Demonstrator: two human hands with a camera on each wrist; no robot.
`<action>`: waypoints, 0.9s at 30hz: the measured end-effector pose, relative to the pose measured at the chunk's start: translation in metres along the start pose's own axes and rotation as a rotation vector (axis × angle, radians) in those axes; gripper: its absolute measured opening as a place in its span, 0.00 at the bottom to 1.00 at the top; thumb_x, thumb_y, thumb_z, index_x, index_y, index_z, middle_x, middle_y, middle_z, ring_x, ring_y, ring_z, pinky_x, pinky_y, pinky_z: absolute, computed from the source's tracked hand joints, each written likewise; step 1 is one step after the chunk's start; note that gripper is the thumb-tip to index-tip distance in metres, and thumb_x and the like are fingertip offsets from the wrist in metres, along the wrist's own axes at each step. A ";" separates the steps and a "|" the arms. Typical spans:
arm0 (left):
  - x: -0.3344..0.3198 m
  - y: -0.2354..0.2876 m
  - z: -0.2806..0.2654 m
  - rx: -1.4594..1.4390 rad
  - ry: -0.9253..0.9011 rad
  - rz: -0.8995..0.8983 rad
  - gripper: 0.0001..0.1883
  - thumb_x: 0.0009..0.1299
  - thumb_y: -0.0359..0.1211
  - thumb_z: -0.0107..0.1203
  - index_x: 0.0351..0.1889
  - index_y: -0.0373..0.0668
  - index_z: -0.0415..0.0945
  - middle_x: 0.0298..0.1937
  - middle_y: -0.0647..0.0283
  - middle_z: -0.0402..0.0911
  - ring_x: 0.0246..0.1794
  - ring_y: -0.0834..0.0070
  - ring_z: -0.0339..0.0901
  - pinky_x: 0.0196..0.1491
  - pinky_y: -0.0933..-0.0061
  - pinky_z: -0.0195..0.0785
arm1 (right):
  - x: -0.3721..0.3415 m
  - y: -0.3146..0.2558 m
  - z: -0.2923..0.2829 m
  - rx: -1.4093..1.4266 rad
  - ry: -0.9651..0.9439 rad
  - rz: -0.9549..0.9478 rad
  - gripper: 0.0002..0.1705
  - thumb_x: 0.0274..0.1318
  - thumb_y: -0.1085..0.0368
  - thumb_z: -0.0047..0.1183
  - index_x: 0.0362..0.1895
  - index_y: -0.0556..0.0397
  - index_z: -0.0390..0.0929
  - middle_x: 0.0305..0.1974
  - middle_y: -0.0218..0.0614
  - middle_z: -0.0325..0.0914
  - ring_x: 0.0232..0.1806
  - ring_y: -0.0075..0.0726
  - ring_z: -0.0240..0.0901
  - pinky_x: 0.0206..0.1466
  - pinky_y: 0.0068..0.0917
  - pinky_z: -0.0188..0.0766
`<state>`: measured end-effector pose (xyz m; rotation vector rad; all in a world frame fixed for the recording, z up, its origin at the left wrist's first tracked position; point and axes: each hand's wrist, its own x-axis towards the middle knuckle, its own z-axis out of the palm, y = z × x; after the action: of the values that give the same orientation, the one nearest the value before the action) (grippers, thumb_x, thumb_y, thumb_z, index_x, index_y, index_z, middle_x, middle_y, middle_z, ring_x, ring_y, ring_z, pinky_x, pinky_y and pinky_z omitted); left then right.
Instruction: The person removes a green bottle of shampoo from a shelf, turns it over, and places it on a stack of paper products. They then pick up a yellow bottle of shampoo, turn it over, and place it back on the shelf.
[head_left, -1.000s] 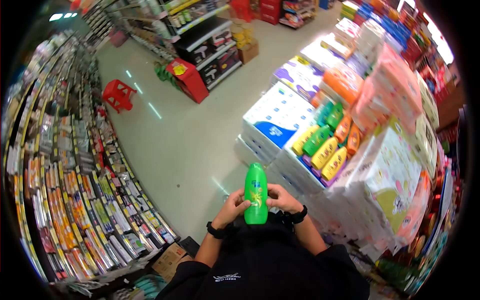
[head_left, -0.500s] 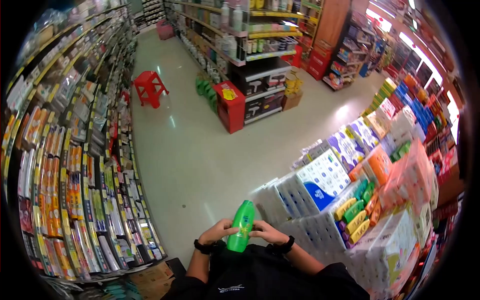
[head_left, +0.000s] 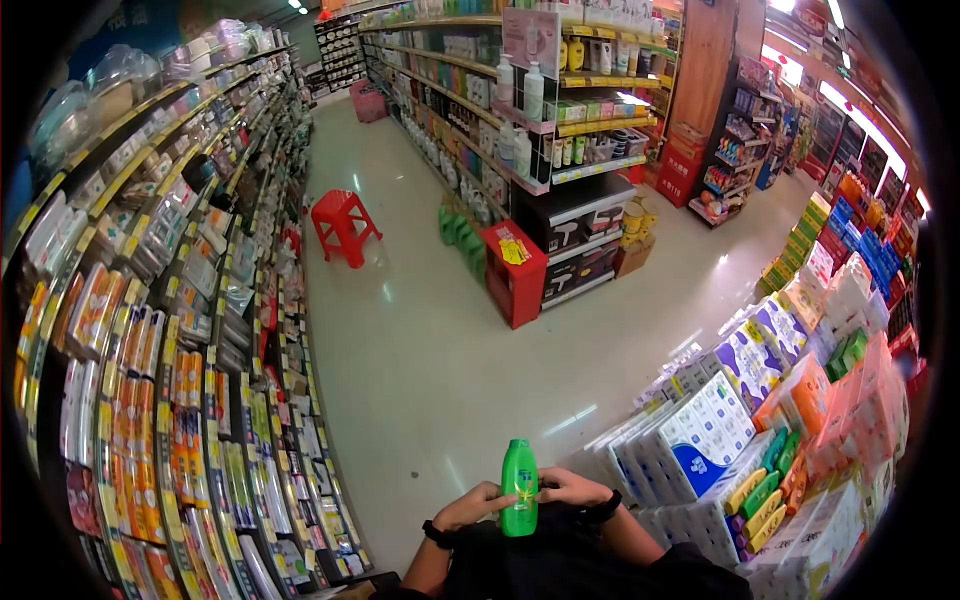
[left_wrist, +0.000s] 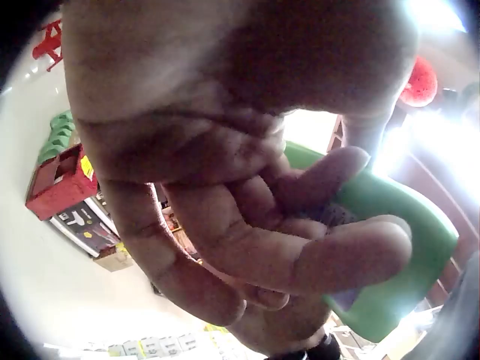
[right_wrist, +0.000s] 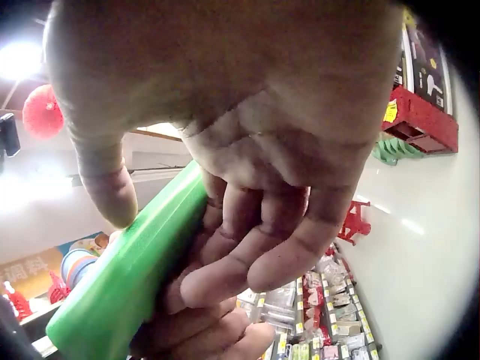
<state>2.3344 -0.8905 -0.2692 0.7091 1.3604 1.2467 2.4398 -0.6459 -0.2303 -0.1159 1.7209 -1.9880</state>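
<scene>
Green shampoo bottle, aslant a moment ago, now looks nearly straight before the person's torso; left hand and right hand are both curled around it, so handling seems ongoing.

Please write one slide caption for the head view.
Left hand and right hand hold a green bottle in a shop aisle.

I record one green bottle bearing a yellow motif and blue lettering. Far left, I note a red stool; beyond centre, a red box with yellow label. Near right, I observe a white pack with blue patch.
</scene>
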 end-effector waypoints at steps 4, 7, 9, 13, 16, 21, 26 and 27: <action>0.028 0.027 -0.042 0.038 -0.011 -0.005 0.24 0.80 0.47 0.53 0.38 0.31 0.81 0.29 0.71 0.78 0.32 0.83 0.72 0.41 0.75 0.69 | 0.042 -0.009 -0.046 -0.099 -0.036 -0.102 0.25 0.63 0.63 0.56 0.60 0.64 0.74 0.52 0.42 0.81 0.53 0.34 0.75 0.60 0.33 0.71; 0.053 0.051 -0.085 0.017 -0.017 -0.032 0.24 0.80 0.47 0.53 0.40 0.31 0.81 0.31 0.71 0.79 0.34 0.83 0.73 0.41 0.75 0.69 | 0.087 -0.002 -0.095 -0.114 -0.080 -0.089 0.24 0.63 0.64 0.55 0.59 0.65 0.75 0.51 0.41 0.81 0.52 0.32 0.75 0.57 0.32 0.74; 0.073 0.065 -0.119 0.034 0.049 -0.012 0.24 0.78 0.49 0.56 0.43 0.33 0.82 0.32 0.65 0.82 0.33 0.79 0.77 0.42 0.75 0.71 | 0.122 -0.014 -0.124 -0.134 -0.099 -0.045 0.23 0.63 0.64 0.55 0.59 0.65 0.75 0.50 0.41 0.81 0.53 0.32 0.75 0.56 0.32 0.74; 0.110 0.116 -0.191 0.062 0.117 0.018 0.24 0.76 0.43 0.60 0.61 0.33 0.77 0.50 0.62 0.84 0.51 0.78 0.76 0.59 0.70 0.68 | 0.175 -0.068 -0.175 -0.013 -0.078 -0.217 0.24 0.66 0.65 0.54 0.62 0.64 0.74 0.54 0.41 0.81 0.54 0.30 0.74 0.60 0.31 0.71; 0.137 0.168 -0.239 0.114 0.186 0.026 0.24 0.72 0.40 0.65 0.61 0.35 0.77 0.49 0.63 0.85 0.48 0.79 0.78 0.55 0.71 0.71 | 0.217 -0.090 -0.211 0.207 -0.063 -0.219 0.24 0.67 0.64 0.55 0.63 0.64 0.73 0.56 0.41 0.80 0.55 0.30 0.74 0.61 0.31 0.70; 0.168 0.192 -0.300 0.067 0.167 -0.031 0.22 0.71 0.42 0.66 0.57 0.37 0.80 0.43 0.67 0.85 0.41 0.81 0.77 0.48 0.73 0.72 | 0.284 -0.110 -0.264 -0.073 -0.121 -0.201 0.24 0.67 0.64 0.56 0.62 0.63 0.73 0.55 0.40 0.80 0.54 0.29 0.74 0.61 0.31 0.71; 0.191 0.180 -0.371 0.089 0.086 -0.157 0.20 0.71 0.44 0.67 0.51 0.38 0.84 0.37 0.68 0.84 0.36 0.83 0.75 0.41 0.75 0.69 | 0.353 -0.117 -0.299 0.006 -0.250 -0.132 0.20 0.65 0.64 0.56 0.58 0.62 0.77 0.50 0.36 0.80 0.48 0.27 0.74 0.54 0.30 0.73; 0.194 0.181 -0.386 0.077 0.076 -0.176 0.20 0.70 0.44 0.68 0.51 0.39 0.84 0.36 0.69 0.84 0.36 0.83 0.75 0.40 0.75 0.69 | 0.368 -0.120 -0.304 0.015 -0.242 -0.122 0.20 0.64 0.64 0.58 0.56 0.62 0.78 0.49 0.37 0.81 0.48 0.28 0.74 0.54 0.31 0.73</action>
<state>1.8842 -0.7694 -0.2227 0.5858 1.5063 1.0957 1.9663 -0.5180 -0.2702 -0.4470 1.5765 -1.9796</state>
